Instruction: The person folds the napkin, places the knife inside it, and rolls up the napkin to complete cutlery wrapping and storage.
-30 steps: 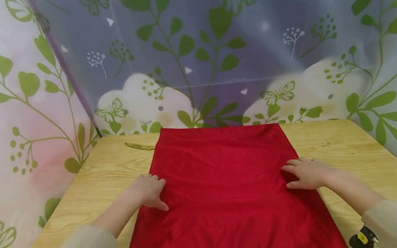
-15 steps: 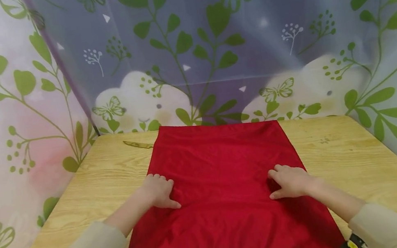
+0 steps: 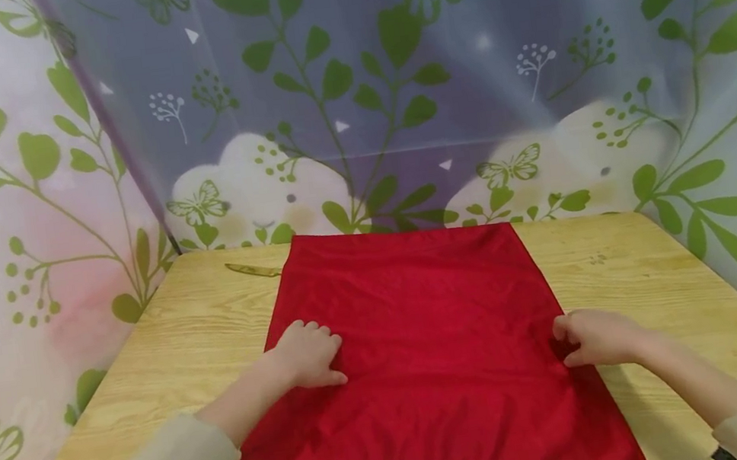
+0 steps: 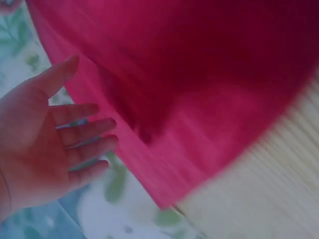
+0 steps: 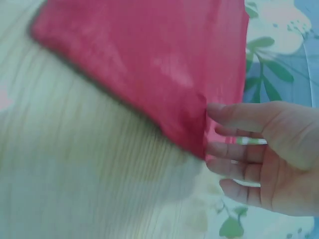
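A shiny red cloth [image 3: 414,316] lies spread over the table, with shallow creases across its middle and front. My left hand [image 3: 309,354] is over its left part, palm down in the head view. Its fingers [image 4: 92,130] are loosely straight and spread, holding nothing. At the cloth's right edge is my right hand [image 3: 595,336]. In the right wrist view its thumb and fingertips meet the cloth's border, the fingers [image 5: 239,152] only slightly bent and apart from the thumb. A small fold shows in the cloth beside the thumb.
A gold-coloured knife [image 3: 252,269] lies at the back left, its right end reaching the cloth's edge. The wooden table [image 3: 652,287] shows on both sides of the cloth. Behind it hangs a printed curtain [image 3: 490,92] with leaves and butterflies; another leafy panel [image 3: 16,227] stands at the left.
My left hand has moved right, further over the cloth. My right hand first went inward over the cloth, then back out to its right edge. The cloth lies nearly the same.
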Motion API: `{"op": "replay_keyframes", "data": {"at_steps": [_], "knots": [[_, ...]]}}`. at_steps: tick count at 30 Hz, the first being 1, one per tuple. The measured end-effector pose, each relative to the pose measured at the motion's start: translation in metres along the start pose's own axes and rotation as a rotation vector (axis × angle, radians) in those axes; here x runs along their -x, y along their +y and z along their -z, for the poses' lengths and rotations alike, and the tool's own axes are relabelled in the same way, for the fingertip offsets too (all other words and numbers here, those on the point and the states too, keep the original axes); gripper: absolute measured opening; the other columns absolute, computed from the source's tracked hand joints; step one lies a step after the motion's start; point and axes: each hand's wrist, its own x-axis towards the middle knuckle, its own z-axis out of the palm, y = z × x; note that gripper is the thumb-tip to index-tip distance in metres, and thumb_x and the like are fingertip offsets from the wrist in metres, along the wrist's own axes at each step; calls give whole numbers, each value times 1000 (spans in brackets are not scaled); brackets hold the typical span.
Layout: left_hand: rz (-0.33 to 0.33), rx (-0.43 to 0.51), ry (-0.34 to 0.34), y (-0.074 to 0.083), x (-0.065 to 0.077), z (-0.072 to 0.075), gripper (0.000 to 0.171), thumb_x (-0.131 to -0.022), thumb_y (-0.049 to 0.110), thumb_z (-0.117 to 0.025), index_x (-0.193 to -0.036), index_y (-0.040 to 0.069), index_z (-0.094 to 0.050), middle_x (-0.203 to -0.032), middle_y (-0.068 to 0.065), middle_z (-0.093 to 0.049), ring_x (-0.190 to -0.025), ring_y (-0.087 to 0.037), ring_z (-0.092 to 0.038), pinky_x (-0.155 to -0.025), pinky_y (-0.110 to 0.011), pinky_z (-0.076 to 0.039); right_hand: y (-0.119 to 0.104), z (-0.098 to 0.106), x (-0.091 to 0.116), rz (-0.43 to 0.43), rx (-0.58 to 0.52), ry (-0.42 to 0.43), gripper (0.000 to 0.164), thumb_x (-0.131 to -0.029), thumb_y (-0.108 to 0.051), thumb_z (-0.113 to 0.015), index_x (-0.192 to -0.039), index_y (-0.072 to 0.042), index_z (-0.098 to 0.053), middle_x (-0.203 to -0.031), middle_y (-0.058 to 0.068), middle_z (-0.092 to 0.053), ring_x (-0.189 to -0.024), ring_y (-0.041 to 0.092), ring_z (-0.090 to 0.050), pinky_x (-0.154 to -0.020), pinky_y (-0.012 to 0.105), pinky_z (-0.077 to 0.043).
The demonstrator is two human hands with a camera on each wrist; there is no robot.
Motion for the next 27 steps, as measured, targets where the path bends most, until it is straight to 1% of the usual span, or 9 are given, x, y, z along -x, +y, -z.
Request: {"op": "replay_keyframes", "data": {"at_steps": [4, 7, 9, 11, 14, 17, 20, 22, 27], "knots": [[-144, -32, 73, 30, -3, 12, 37, -80, 48, -67, -98, 16, -64, -82, 3, -58, -83, -15, -53, -75, -31, -38, 8, 2, 11, 0, -31, -39, 22, -68, -10, -76, -78, -8, -56, -65, -8, -50, -60, 5, -46, -57, 28, -41], [-237, -22, 75, 51, -5, 16, 36, -79, 48, -67, -100, 19, -65, -82, 7, -58, -81, -11, -51, -74, -29, -37, 8, 0, 19, 5, -69, -84, 24, -67, -9, -75, -73, -11, -53, -61, -11, -46, -56, 2, -41, -54, 25, -37], [-266, -23, 67, 59, -7, 17, 37, -79, 48, -67, -104, 20, -65, -86, 7, -58, -83, -10, -51, -75, -28, -37, 5, -2, 24, 20, -90, -104, 27, -67, -12, -76, -70, -13, -49, -60, -12, -45, -55, 2, -39, -53, 24, -35], [-273, -30, 60, 64, -9, 16, 40, -79, 49, -67, -107, 21, -64, -90, 7, -59, -86, -10, -51, -77, -28, -38, -1, -4, 28, 14, -95, -128, 29, -67, -16, -77, -70, -14, -48, -59, -11, -43, -55, 2, -37, -52, 24, -34], [-271, -35, 64, 67, -12, 14, 44, -80, 49, -66, -113, 21, -62, -98, 6, -59, -91, -11, -52, -80, -28, -38, -13, -6, 36, -28, -53, -177, 33, -65, -22, -79, -71, -15, -48, -61, -10, -43, -55, 5, -38, -53, 26, -35], [-274, -17, 64, 66, -14, 12, 46, -80, 48, -67, -117, 20, -62, -103, 5, -60, -94, -12, -53, -81, -28, -38, -26, -8, 42, -61, 12, -248, 36, -62, -25, -81, -71, -17, -48, -62, -9, -43, -56, 7, -39, -54, 28, -36], [-278, 1, 56, 64, -16, 12, 46, -80, 47, -67, -117, 20, -62, -106, 4, -60, -94, -13, -52, -81, -28, -38, -38, -11, 46, -62, 113, -294, 39, -58, -25, -83, -68, -19, -46, -62, -10, -42, -56, 7, -39, -54, 29, -38], [-280, 2, 52, 64, -16, 13, 46, -79, 47, -68, -116, 20, -63, -105, 4, -60, -93, -13, -52, -81, -28, -38, -44, -12, 48, -66, 193, -306, 40, -56, -26, -84, -66, -19, -46, -61, -11, -41, -55, 6, -39, -54, 29, -38], [-285, -28, 56, 64, -16, 16, 43, -78, 48, -69, -110, 20, -66, -99, 4, -59, -90, -12, -52, -79, -28, -39, -56, -17, 49, -46, 363, -277, 37, -51, -22, -83, -64, -19, -48, -59, -9, -42, -54, 7, -40, -52, 30, -41]]}}
